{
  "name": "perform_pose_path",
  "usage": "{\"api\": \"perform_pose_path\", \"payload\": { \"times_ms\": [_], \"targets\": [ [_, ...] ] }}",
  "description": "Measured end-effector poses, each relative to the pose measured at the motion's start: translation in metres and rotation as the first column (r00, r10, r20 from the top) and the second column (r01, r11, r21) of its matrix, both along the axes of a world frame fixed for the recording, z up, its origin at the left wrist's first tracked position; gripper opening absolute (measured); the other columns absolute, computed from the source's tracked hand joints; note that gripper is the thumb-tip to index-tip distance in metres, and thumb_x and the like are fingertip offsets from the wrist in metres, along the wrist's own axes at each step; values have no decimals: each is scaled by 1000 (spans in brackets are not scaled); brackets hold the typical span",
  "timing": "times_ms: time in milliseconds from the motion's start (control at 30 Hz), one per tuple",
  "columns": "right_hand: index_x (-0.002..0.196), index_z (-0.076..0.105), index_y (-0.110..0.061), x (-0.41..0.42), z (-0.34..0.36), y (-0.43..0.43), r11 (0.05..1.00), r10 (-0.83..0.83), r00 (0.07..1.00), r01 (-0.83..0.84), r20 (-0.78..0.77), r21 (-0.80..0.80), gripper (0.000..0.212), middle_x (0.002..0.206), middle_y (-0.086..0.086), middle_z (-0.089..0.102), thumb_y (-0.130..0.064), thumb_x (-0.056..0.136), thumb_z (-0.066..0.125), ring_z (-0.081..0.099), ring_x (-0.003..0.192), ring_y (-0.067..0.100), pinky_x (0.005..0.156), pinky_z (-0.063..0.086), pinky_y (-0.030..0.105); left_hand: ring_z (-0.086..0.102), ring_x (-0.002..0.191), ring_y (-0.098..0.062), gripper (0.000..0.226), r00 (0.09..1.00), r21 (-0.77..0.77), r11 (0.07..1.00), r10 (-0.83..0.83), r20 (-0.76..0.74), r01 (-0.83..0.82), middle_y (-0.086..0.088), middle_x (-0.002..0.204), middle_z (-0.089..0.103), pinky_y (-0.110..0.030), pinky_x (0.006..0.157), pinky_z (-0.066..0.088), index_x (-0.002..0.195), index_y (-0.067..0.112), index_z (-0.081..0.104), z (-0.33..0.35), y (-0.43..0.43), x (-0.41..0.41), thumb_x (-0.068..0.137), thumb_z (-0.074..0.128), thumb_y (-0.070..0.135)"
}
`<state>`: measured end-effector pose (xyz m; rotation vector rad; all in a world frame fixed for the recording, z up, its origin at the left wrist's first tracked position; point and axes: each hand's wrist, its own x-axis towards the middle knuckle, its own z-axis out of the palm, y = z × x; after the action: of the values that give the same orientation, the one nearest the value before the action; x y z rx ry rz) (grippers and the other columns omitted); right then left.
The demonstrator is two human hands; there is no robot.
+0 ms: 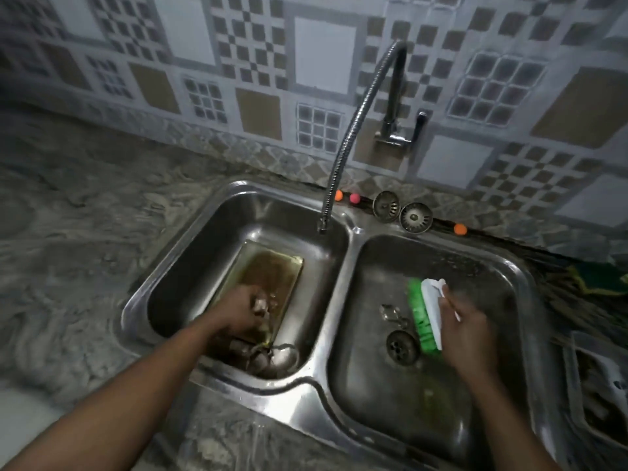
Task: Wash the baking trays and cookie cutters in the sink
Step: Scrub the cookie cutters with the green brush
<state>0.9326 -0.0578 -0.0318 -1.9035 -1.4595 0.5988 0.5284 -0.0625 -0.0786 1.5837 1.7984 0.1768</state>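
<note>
A greasy brown baking tray (272, 270) lies tilted in the left basin of the steel double sink (351, 239), holding murky water. My left hand (243, 309) is down on the tray's near part, its fingers curled round a small metal cookie cutter (263, 302). More cutters (275, 356) lie at the basin's front edge. In the right basin my right hand (464, 326) grips a white scrub brush with green bristles (424, 317), bristles facing left. A single metal cutter (390, 312) rests on the basin floor beside the bristles, just above the drain (402, 346).
A flexible steel tap (353, 130) arcs from the wall, its spout over the left basin's back right corner. Two sink strainers (402, 212) and small orange and pink balls (354, 198) sit on the back ledge. Marble-patterned counter (68, 249) spreads left; a rack (601, 385) stands right.
</note>
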Motion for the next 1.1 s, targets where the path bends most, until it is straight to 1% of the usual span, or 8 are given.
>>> {"api": "perform_pose_path", "payload": {
  "times_ms": [133,267,367,500,700,867,967,1100],
  "targets": [
    [127,65,-14,-1,-13,-3,1000,26,999,-26,-27,-14,33,129,8,64,-26,97,57,60,118,26,98,42,32,62,68,-16,13,937,-284,946,-235,-258,159,6,64,61,-26,62,49,78,19,63,-16,-22,-46,72,66,30],
    [126,65,-11,-6,-16,-5,998,-5,999,3,-32,-63,31,126,13,65,-19,97,57,61,114,30,89,40,29,67,85,-23,13,962,-320,947,-121,-245,38,0,89,67,-20,59,49,95,20,68,-24,-29,-60,84,63,25],
    [127,65,-13,-8,-14,-6,996,-9,1000,7,-26,-84,32,127,11,64,-23,98,56,61,113,31,89,40,30,65,82,-22,14,967,-302,953,-110,-230,36,1,88,68,-15,48,39,77,25,58,-20,-23,-56,84,63,14],
    [125,66,-12,-7,-13,-6,995,-35,999,33,-18,-97,31,127,12,65,-21,98,56,61,115,32,94,42,34,67,80,-22,10,965,-319,948,-79,-251,-5,6,73,59,-31,70,56,75,25,58,-26,-22,-53,85,60,23],
    [127,65,-14,-7,-4,-8,994,-36,999,38,23,-102,31,124,19,65,-21,98,56,61,112,38,89,43,34,62,55,-40,25,979,-354,931,-144,-147,84,-23,60,58,-35,53,45,55,11,60,-25,-21,-39,79,53,5],
    [128,64,-16,-7,-4,-9,994,-49,999,47,-20,-94,32,127,15,64,-23,98,56,61,114,34,88,40,30,68,80,-35,12,977,-349,937,-93,-190,22,-14,85,69,-33,62,55,90,11,67,-22,-21,-39,88,57,17],
    [128,65,-15,-7,-5,-10,994,-59,997,54,-50,-90,32,128,10,64,-22,97,57,60,115,29,89,38,24,69,86,-22,14,854,-284,928,-341,-392,241,-4,96,71,-27,67,49,99,21,67,-8,-17,-32,87,62,18],
    [127,66,-22,-6,-10,-10,998,-40,998,37,-50,-57,31,128,0,64,-25,97,58,61,117,22,95,39,22,67,85,-19,28,813,-103,953,-297,-501,284,1,94,70,-31,75,55,110,26,66,19,-1,-7,82,65,34]
  ]
}}
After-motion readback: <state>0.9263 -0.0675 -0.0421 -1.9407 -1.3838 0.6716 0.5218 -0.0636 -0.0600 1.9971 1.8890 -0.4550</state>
